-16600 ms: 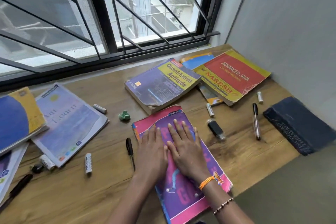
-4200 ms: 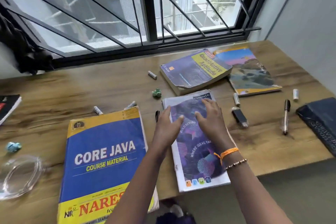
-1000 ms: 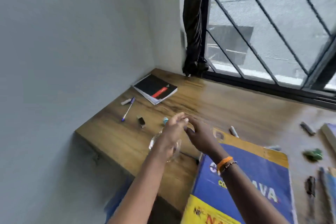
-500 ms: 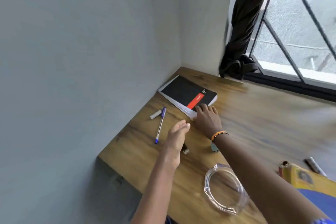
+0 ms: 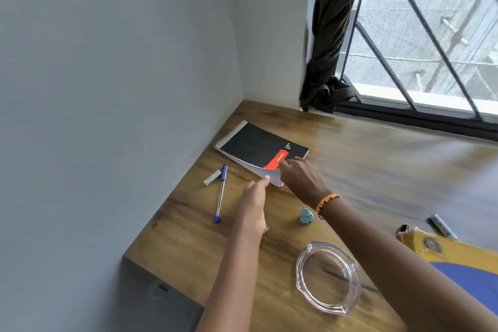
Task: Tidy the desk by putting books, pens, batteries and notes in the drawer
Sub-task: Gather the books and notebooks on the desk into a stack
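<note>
A black spiral notebook (image 5: 256, 147) with a red label lies near the desk's far left corner. My right hand (image 5: 299, 176) curls its fingers over the notebook's near corner, where the cover bends up off the white pages. My left hand (image 5: 254, 201) reaches in with straight fingers, and its fingertips touch the notebook's near edge. A blue pen (image 5: 221, 193) and a small white battery (image 5: 212, 177) lie left of the notebook. The blue and yellow book (image 5: 455, 261) shows at the right edge.
A clear glass dish (image 5: 327, 277) sits near the desk's front edge under my right forearm. A crumpled blue paper ball (image 5: 306, 215) lies beside my wrist. A dark pen (image 5: 442, 226) rests by the book. Walls close the left side; a dark curtain (image 5: 331, 35) hangs by the barred window.
My right hand has curled onto the notebook's near corner and lifted its cover edge. My left hand has moved forward to touch the notebook. The view shifted slightly closer.
</note>
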